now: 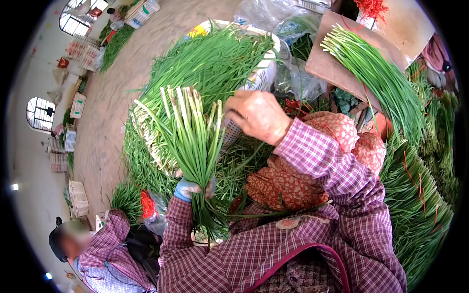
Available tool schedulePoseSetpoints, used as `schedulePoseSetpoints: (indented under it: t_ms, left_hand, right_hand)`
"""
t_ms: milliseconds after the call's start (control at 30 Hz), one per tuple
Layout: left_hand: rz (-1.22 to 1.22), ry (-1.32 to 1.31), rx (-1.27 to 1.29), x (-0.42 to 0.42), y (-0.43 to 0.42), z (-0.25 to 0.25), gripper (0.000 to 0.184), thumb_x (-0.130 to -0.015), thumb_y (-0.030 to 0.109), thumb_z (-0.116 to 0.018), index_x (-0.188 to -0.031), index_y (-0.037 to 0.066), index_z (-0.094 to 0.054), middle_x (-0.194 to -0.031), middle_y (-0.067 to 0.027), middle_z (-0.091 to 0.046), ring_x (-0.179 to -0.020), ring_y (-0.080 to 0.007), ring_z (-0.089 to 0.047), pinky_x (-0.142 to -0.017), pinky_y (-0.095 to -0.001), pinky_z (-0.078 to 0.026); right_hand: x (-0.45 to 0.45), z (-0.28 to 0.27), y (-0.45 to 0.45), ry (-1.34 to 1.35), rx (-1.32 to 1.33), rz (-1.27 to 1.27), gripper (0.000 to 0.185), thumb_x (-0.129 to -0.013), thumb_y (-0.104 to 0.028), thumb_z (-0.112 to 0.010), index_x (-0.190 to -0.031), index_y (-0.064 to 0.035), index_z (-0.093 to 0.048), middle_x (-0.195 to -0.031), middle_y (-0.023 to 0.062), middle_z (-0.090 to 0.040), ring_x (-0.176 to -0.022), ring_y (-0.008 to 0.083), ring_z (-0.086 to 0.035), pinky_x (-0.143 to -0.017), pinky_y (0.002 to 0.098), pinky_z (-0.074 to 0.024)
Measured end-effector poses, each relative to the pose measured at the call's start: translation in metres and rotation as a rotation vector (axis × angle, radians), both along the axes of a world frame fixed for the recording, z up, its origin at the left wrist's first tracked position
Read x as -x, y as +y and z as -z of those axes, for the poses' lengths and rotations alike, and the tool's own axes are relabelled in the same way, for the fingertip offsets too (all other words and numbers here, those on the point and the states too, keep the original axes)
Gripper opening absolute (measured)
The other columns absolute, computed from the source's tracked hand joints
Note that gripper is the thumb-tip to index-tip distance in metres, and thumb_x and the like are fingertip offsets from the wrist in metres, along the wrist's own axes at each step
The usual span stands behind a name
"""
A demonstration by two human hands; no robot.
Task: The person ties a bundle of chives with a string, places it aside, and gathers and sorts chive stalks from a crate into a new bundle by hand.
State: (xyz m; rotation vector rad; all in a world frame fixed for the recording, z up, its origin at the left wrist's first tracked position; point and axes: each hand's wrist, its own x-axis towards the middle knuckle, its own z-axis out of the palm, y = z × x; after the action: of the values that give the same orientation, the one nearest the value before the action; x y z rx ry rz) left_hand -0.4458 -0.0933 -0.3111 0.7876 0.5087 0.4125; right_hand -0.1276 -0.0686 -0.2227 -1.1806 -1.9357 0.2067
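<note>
My left hand (195,188), in a pale blue and white glove, is closed around a bunch of garlic chives (195,141). The white stem ends point up and away from me; the green leaves hang below the fist toward my lap. My bare right hand (259,116) is just right of the stem ends, fingers curled together and slightly blurred. Whether anything is pinched in them is hidden. Behind the bunch, a white basket (266,73) is heaped with loose garlic chives (205,61).
A board (317,61) at upper right bears a bundle of chives (371,73). Tied bunches (415,195) are stacked on the right. Red ties (147,204) lie at left. A co-worker (112,254) sits at lower left. Clear plastic bags (298,80) are beside the basket.
</note>
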Motion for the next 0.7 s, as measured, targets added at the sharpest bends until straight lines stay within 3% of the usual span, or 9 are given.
schedulePoseSetpoints:
  t_ms: [167,233,300,367,400,467,500,567,700]
  left_hand:
    - [0.106,-0.146,-0.01,0.002,0.005,0.004,0.047,-0.068,0.027,-0.077,-0.102,-0.001,-0.059,-0.074,-0.0106,-0.063,-0.059,-0.0241,-0.06,-0.053,-0.0375,-0.049]
    - [0.142,-0.27,0.022,0.006,0.004,0.017,0.052,-0.071,0.023,-0.076,-0.112,-0.002,-0.056,-0.078,-0.0114,-0.064,-0.06,-0.0241,-0.06,-0.056,-0.0386,-0.049]
    - [0.181,-0.391,0.06,0.004,0.002,0.021,0.058,-0.073,0.019,-0.074,-0.122,-0.003,-0.052,-0.081,-0.0122,-0.066,-0.062,-0.0241,-0.061,-0.059,-0.0396,-0.05]
    - [0.163,-0.519,0.081,-0.01,-0.001,0.015,0.076,-0.078,0.012,-0.071,-0.142,-0.002,-0.032,-0.091,-0.0144,-0.067,-0.064,-0.0245,-0.061,-0.064,-0.0427,-0.05]
    - [0.192,-0.616,0.085,-0.01,-0.001,0.025,0.088,-0.08,0.012,-0.069,-0.148,0.001,-0.016,-0.097,-0.0172,-0.066,-0.065,-0.0255,-0.062,-0.066,-0.0454,-0.05]
    - [0.183,-0.573,0.041,-0.002,-0.004,0.03,0.088,-0.08,0.015,-0.069,-0.148,0.002,-0.014,-0.092,-0.0145,-0.064,-0.062,-0.0239,-0.059,-0.058,-0.0429,-0.047]
    - [0.181,-0.627,0.052,-0.005,-0.006,0.033,0.087,-0.08,0.016,-0.069,-0.148,0.0,-0.016,-0.097,-0.02,-0.064,-0.067,-0.0254,-0.061,-0.062,-0.0426,-0.049]
    - [0.194,-0.701,0.053,-0.011,-0.006,0.034,0.085,-0.08,0.018,-0.069,-0.146,-0.002,-0.02,-0.101,-0.0256,-0.063,-0.071,-0.0267,-0.063,-0.065,-0.0416,-0.05]
    - [0.204,-0.713,0.051,-0.022,-0.01,0.024,0.082,-0.08,0.024,-0.07,-0.142,-0.004,-0.025,-0.099,-0.0259,-0.062,-0.069,-0.0258,-0.062,-0.061,-0.0387,-0.048]
  right_hand:
    - [-0.041,0.008,0.023,-0.132,-0.007,0.309,0.008,-0.083,-0.017,-0.063,-0.083,-0.0087,-0.065,-0.075,0.0089,-0.064,-0.058,0.0233,-0.063,-0.053,0.035,-0.0534]
    - [-0.05,0.008,0.019,-0.214,-0.038,0.375,0.011,-0.084,-0.019,-0.064,-0.09,-0.0112,-0.068,-0.076,0.0081,-0.065,-0.063,0.023,-0.065,-0.058,0.0356,-0.0548]
    - [-0.043,0.006,0.012,-0.285,0.138,0.387,0.018,-0.086,-0.023,-0.064,-0.1,-0.0143,-0.069,-0.082,0.0073,-0.068,-0.072,0.0223,-0.067,-0.068,0.0361,-0.0556]
    - [-0.024,0.001,0.003,-0.196,0.424,0.283,0.023,-0.087,-0.027,-0.063,-0.105,-0.0139,-0.069,-0.089,0.0065,-0.07,-0.082,0.0219,-0.068,-0.075,0.0364,-0.0551]
    - [-0.016,0.007,0.003,-0.053,0.299,0.103,0.025,-0.088,-0.027,-0.063,-0.108,-0.0125,-0.068,-0.094,0.0086,-0.071,-0.083,0.0224,-0.068,-0.076,0.0365,-0.0554]
    - [0.003,0.017,0.002,0.206,0.293,-0.126,0.031,-0.087,-0.025,-0.064,-0.111,-0.0063,-0.064,-0.096,0.0123,-0.07,-0.083,0.0233,-0.068,-0.077,0.0355,-0.0552]
    - [0.013,0.023,0.001,0.341,0.247,-0.215,0.034,-0.087,-0.026,-0.064,-0.113,-0.0043,-0.062,-0.096,0.0131,-0.07,-0.08,0.0227,-0.068,-0.075,0.0345,-0.0553]
    - [0.025,0.011,-0.005,0.723,0.671,-0.408,0.035,-0.087,-0.021,-0.063,-0.115,-0.0004,-0.059,-0.095,0.0144,-0.07,-0.08,0.0204,-0.068,-0.074,0.0327,-0.0551]
    - [0.028,0.002,-0.011,0.751,0.778,-0.476,0.036,-0.086,-0.018,-0.066,-0.116,0.0004,-0.058,-0.088,0.0116,-0.069,-0.075,0.0147,-0.065,-0.07,0.0295,-0.0534]
